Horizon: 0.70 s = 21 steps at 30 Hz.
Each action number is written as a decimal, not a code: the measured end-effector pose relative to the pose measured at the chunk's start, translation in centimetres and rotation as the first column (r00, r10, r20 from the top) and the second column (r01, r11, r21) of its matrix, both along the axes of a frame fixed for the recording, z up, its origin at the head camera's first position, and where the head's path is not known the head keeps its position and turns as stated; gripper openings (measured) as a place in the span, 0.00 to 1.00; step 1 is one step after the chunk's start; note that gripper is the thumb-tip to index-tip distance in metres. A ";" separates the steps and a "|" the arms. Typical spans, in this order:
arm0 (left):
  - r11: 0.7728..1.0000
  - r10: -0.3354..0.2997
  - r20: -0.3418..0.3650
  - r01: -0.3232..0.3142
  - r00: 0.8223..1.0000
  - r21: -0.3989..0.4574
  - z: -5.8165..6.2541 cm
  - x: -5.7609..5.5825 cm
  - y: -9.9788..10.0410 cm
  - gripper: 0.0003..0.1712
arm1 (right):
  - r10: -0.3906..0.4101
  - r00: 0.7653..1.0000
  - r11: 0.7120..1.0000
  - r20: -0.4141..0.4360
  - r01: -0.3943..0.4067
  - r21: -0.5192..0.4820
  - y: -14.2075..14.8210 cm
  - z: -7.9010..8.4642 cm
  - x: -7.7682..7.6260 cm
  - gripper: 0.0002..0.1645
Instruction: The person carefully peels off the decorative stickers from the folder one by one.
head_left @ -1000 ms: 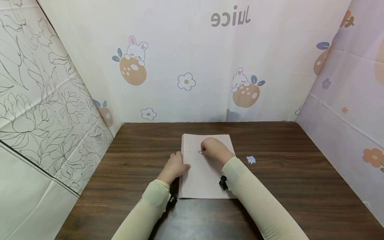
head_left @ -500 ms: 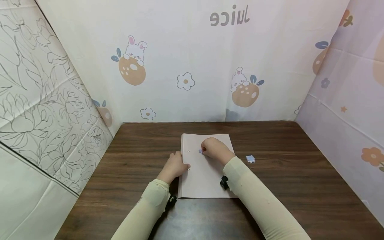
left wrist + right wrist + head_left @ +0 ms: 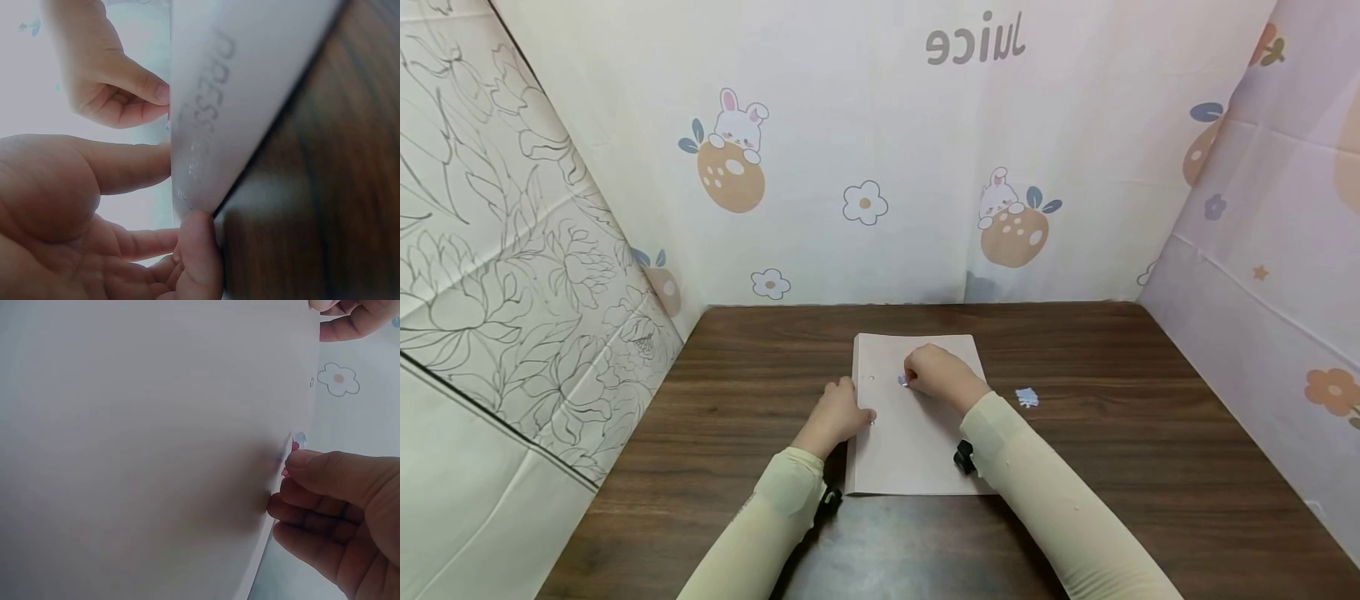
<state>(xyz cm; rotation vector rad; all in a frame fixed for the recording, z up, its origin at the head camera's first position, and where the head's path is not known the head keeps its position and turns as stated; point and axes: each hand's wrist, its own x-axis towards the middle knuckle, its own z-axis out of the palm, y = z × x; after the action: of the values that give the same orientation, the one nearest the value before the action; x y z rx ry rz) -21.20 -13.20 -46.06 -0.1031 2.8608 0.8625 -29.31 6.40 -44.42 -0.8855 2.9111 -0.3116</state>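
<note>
A pale pinkish binder [image 3: 910, 446] lies on the table, its spine to the left and two small metal eyelets near that edge. Printed letters, "PRESS" among them, run along the spine [image 3: 215, 81] in the left wrist view. My left hand [image 3: 837, 414] grips that edge, thumb on the cover and fingers down at the spine. Over the upper cover, my right hand [image 3: 942, 375] pinches a small pale blue piece like a sticker [image 3: 902, 381] between thumb and forefinger. In the right wrist view the piece [image 3: 300, 439] is partly clear, with some pink showing by the thumb.
Right of the binder, a jagged pale blue scrap [image 3: 1027, 397] lies on the dark wooden table [image 3: 1112, 467]. Behind stands a curtain [image 3: 865, 100] printed with rabbits, fruit and flowers. Black wrist cameras [image 3: 964, 457] sit under both sleeved forearms.
My right hand shifts very slightly to the right, and the small piece at its fingertips changes its tilt a little. The left hand and the binder stay in place.
</note>
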 end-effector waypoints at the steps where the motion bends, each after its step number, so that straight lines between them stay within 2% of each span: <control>1: 1.000 0.001 0.001 -0.001 1.000 0.002 0.0 0.0 0.0 0.42 | 0.001 1.000 1.000 0.006 -0.001 0.001 0.0 0.0 0.0 0.12; 21: 1.000 0.008 0.008 -0.008 1.000 0.005 -0.1 -0.1 0.0 0.41 | 0.035 0.999 0.999 0.025 -0.035 0.003 0.3 0.2 0.3 0.11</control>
<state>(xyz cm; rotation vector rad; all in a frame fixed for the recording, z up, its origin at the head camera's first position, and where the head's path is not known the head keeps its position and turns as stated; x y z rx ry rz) -21.35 -13.17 -46.20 -0.1171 2.8528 0.8686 -29.02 6.74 -44.23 -0.9239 2.8690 -0.3131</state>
